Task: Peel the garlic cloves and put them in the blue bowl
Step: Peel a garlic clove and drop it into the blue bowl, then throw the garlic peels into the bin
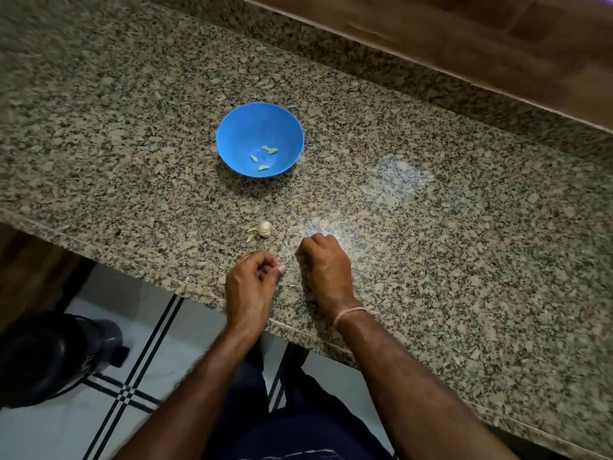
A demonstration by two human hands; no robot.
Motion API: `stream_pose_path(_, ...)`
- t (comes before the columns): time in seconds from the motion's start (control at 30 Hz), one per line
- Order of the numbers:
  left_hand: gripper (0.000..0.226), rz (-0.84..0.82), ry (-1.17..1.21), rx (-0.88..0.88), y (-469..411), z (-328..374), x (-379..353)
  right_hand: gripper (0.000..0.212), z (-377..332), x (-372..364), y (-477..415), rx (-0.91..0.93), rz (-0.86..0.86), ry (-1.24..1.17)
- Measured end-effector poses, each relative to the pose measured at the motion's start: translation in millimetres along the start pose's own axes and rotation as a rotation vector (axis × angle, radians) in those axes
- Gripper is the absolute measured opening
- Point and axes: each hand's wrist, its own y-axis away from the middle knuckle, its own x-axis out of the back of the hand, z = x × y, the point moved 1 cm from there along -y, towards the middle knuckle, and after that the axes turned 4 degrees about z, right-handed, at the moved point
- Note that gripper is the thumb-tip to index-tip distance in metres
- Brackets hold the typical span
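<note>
The blue bowl (260, 139) stands on the granite counter and holds several peeled garlic cloves (269, 149). Nearer to me lies a partial garlic bulb (264, 228) with scraps of skin (251, 234) beside it. My left hand (252, 287) hovers by the counter's front edge with fingers curled, and a pale bit shows at its fingertips; whether it is a clove I cannot tell. My right hand (324, 263) rests on the counter just right of the left, its fingers curled under and hiding anything inside.
The granite counter (431, 227) stretches wide to the right and back, bounded by a wooden ledge (497, 44) at the rear. Below the front edge are a tiled floor and a black object (49, 356) at lower left.
</note>
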Motion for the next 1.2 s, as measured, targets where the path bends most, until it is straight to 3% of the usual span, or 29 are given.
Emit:
stream_pose_path(0.13, 0.010, 0.014, 0.045, 0.031, -0.7, -0.9, 3.9, 0.010, -6.2, 0.0, 3.5, 0.016, -0.070, 0.090)
stream_pose_path(0.23, 0.009, 0.046, 0.124, 0.075, 1.2, -3.7, 17.1, 0.021, -16.5, 8.0, 5.3, -0.377, -0.198, -0.400)
stream_pose_path(0.3, 0.009, 0.086, 0.171, 0.099, 3.1, -10.0, 30.6, 0.011, -28.6, 9.6, 5.1, -0.642, -0.280, -0.710)
stream_pose_path(0.4, 0.015, 0.166, 0.206, 0.119, 7.6, -26.4, 57.4, 0.011, -63.3, -1.1, 9.1, -0.831, -0.359, -1.027)
stream_pose_path(0.53, 0.015, 0.283, 0.238, 0.187, 19.7, -59.1, 106.2, 0.030, -124.2, -38.4, 22.6, -0.851, -0.518, -1.181)
stream_pose_path(0.77, 0.016, 0.515, 0.328, 0.310, 74.9, -177.4, 231.8, 0.031, -281.1, -107.8, 77.2, -0.804, -0.806, -1.206)
stream_pose_path(1.0, 0.014, 0.670, 0.352, 0.411, 139.6, -320.7, 364.1, 0.030, -436.5, -180.6, 168.2, -0.853, -0.874, -1.171)
stream_pose_path(1.2, 0.011, 0.765, 0.357, 0.509, 170.8, -390.5, 431.9, 0.026, -514.1, -225.1, 201.5, -0.781, -0.935, -1.009)
